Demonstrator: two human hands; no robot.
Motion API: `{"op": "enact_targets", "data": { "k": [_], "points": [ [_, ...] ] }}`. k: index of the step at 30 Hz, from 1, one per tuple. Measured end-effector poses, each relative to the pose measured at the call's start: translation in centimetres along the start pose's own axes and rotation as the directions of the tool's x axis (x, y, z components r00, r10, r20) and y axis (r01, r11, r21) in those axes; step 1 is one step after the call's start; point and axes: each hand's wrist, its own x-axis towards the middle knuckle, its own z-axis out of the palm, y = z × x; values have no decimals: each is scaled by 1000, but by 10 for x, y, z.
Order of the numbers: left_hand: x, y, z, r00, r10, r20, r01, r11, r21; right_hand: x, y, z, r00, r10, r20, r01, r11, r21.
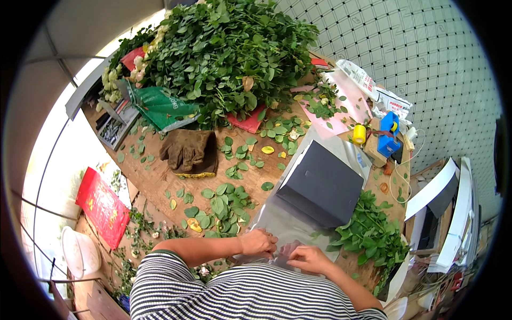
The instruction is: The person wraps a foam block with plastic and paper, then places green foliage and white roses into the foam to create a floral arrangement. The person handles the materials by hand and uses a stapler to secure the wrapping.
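My left hand (259, 242) pinches the near edge of a sheet of clear plastic film (272, 214) in front of my body. Close by, my right hand (309, 258) has its fingertips on the same edge. A pinkish blur shows in the film between them, perhaps a reflection. On the film rests a dark sheet-like stack (326, 182) with a pale edge along its left side. Leafy green stems (372, 232) lie to the right of it. Left of the film are loose green leaves (224, 208) on the wooden table (156, 188).
A large heap of leafy rose stems (224, 60) covers the back. Brown work gloves (188, 152) lie before a green bag (160, 106). At right stand a blue tape dispenser (389, 136) and a yellow tape roll (359, 134). A white bucket (80, 254) is at lower left.
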Motion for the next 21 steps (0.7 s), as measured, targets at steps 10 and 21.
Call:
{"op": "enact_targets", "data": {
  "k": [10, 21],
  "points": [
    [-6, 10, -6, 986, -163, -45, 149, 962, -229, -2, -4, 88, 873, -242, -424, -1, 868, -497],
    [-2, 32, -143, 847, -92, -523, 122, 992, 23, -3, -74, -75, 643, -286, -711, -67, 903, -424]
  ]
}}
